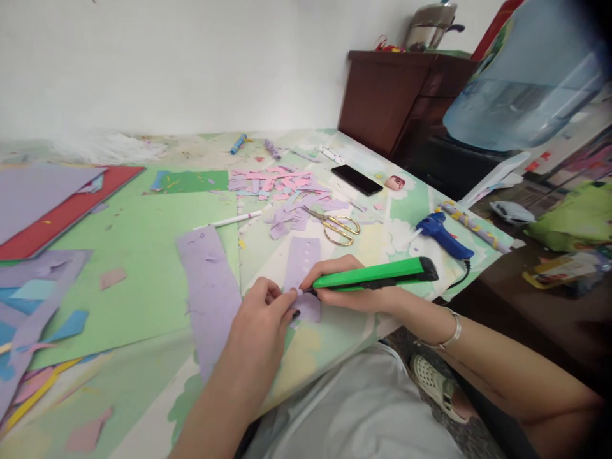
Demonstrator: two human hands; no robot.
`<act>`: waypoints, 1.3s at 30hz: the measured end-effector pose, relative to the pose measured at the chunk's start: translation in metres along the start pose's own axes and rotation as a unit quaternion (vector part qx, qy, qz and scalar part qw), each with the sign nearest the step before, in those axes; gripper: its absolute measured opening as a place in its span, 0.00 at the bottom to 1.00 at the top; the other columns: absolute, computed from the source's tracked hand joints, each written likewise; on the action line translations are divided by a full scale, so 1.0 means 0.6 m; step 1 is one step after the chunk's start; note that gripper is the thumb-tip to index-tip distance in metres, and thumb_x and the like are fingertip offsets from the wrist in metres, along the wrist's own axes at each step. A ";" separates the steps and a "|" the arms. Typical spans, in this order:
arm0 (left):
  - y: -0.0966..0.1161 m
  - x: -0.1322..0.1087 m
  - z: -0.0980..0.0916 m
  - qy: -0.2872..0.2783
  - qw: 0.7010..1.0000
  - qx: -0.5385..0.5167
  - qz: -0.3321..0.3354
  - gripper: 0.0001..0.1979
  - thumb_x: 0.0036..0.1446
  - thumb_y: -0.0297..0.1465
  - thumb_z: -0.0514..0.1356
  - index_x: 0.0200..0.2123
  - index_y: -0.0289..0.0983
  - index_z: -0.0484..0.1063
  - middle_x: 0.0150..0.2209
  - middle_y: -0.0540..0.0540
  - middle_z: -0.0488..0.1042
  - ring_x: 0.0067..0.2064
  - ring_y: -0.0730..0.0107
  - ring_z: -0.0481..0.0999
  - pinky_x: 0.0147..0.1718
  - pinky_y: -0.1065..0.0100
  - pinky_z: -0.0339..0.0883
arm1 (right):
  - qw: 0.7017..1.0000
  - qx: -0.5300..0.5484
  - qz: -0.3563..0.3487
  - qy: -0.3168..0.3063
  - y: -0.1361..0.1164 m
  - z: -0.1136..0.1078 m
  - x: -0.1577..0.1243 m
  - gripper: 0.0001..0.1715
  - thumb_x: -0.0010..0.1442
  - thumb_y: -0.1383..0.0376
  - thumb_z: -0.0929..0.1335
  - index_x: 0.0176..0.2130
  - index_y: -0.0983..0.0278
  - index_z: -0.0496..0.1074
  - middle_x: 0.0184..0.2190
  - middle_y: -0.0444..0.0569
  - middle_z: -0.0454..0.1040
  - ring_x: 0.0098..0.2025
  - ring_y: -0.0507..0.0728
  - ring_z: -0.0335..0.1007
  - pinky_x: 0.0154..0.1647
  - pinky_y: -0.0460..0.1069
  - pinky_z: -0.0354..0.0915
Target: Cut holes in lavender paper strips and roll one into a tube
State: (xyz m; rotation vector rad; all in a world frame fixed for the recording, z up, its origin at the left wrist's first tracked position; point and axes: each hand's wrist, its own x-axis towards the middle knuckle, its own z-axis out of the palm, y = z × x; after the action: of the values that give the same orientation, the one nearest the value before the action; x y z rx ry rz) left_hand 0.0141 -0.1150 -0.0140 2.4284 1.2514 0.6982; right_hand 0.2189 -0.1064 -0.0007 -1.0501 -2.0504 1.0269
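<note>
My right hand grips a long green tool with a black rear end, held like a pen; its kind is unclear. The tool's dark front end meets my left hand, whose thumb and finger pinch a small bit of purple paper. Beneath both hands lies a purple paper strip bearing a column of small marks near its top. A longer purple strip is just left of my left hand. Gold-handled scissors rest beyond my right hand, blades pointing left.
Pink and purple paper scraps are heaped at the back, near a black phone. A blue glue gun sits on the right, its cord over the edge. A white pen lies on green paper. Coloured sheets are stacked left.
</note>
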 end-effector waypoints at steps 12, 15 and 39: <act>0.008 0.005 -0.001 0.005 0.996 -0.061 -0.068 0.10 0.56 0.30 0.51 0.31 0.39 0.73 0.30 0.48 0.66 0.29 0.70 0.68 0.26 0.68 0.66 | 0.998 0.039 -0.036 -0.043 0.013 -0.013 0.004 0.13 0.56 0.69 0.66 0.42 0.68 0.73 0.36 0.49 0.76 0.37 0.52 0.71 0.37 0.44 0.64; 0.006 0.004 0.000 0.008 0.996 -0.059 -0.064 0.10 0.56 0.31 0.52 0.32 0.39 0.73 0.30 0.48 0.66 0.29 0.70 0.68 0.26 0.68 0.66 | 0.998 0.034 -0.033 -0.040 0.013 -0.012 0.003 0.13 0.55 0.70 0.66 0.41 0.68 0.73 0.35 0.48 0.76 0.35 0.52 0.71 0.35 0.43 0.64; 0.006 -0.014 0.000 -0.008 0.997 0.057 0.058 0.08 0.54 0.27 0.59 0.36 0.43 0.76 0.42 0.45 0.72 0.46 0.59 0.70 0.45 0.54 0.65 | 1.000 -0.001 -0.009 -0.006 0.019 -0.010 0.007 0.13 0.53 0.71 0.66 0.40 0.67 0.73 0.34 0.47 0.76 0.35 0.51 0.71 0.34 0.42 0.64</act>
State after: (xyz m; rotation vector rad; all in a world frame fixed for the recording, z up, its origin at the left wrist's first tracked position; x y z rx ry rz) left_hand 0.0122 -0.1238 -0.0148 2.6105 1.1822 0.6543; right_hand 0.2254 -0.0961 -0.0068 -1.0257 -2.0672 1.0253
